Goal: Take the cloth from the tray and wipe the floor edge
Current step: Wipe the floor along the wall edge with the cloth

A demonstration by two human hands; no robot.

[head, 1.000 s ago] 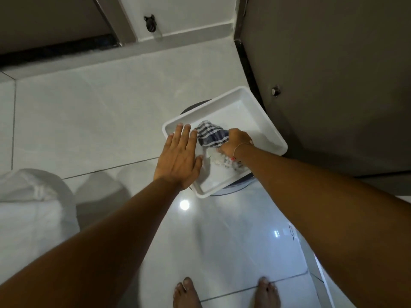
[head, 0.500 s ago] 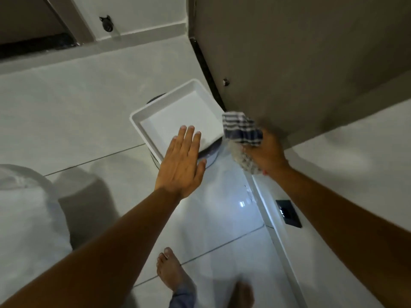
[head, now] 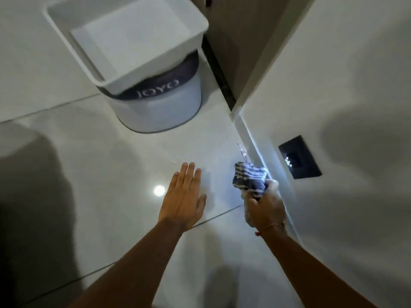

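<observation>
Right hand (head: 265, 208) closed around the striped cloth (head: 249, 180), bunched wad sticking out past the knuckles toward twelve o'clock. Lower and further from the tray than half a second ago, when held up beside the tray's near corner; now down at the skirting strip (head: 251, 138) where floor (head: 133, 152) meets wall (head: 344, 85). Cloth just beside that strip, perhaps brushing it; actual contact not clear from here.

Left hand (head: 183, 200) spread flat, fingers together and straight, gripping nothing, at nine o'clock from the cloth and well apart from it. Hovering over or resting on the tile: cannot tell. Off the tray rim, where it lay a second ago.

Further out at eleven o'clock, white tray (head: 124, 78) with nothing in it, perched on a round white stool or bin (head: 160, 107) with a dark lettered band. At three o'clock from the cloth, a dark rectangular plate (head: 300, 156) set in the wall.

Pick-up finished, then; tray emptied, cloth carried to the edge. Wiping stage apparently about to begin: next, pressing the wad into the floor-wall seam and drawing it along. Loose tail of fabric under the palm likely to drag behind.
</observation>
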